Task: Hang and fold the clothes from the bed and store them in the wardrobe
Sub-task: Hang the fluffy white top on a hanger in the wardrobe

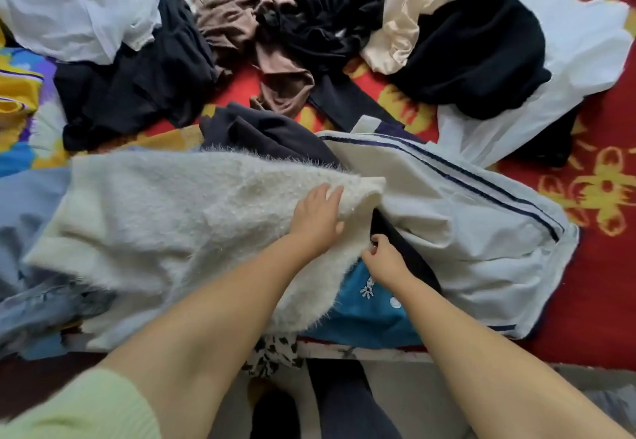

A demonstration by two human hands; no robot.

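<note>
A fuzzy white sweater [165, 211] lies spread across the near side of the bed. My left hand [318, 216] rests flat on its right part, fingers straight. My right hand [383, 259] pinches the sweater's lower right edge with curled fingers. To the right lies a pale grey garment [475, 232] with dark blue stripes. A teal cloth [364, 314] with white prints shows beneath the sweater's edge. A pile of black, brown, cream and white clothes [309, 25] covers the far part of the bed.
The bed has a red cover with yellow flower patterns [602, 191]. A blue-grey garment [31, 266] lies at the near left and a yellow and purple cloth [20, 94] at the far left. The bed's front edge [361, 352] is just below my hands.
</note>
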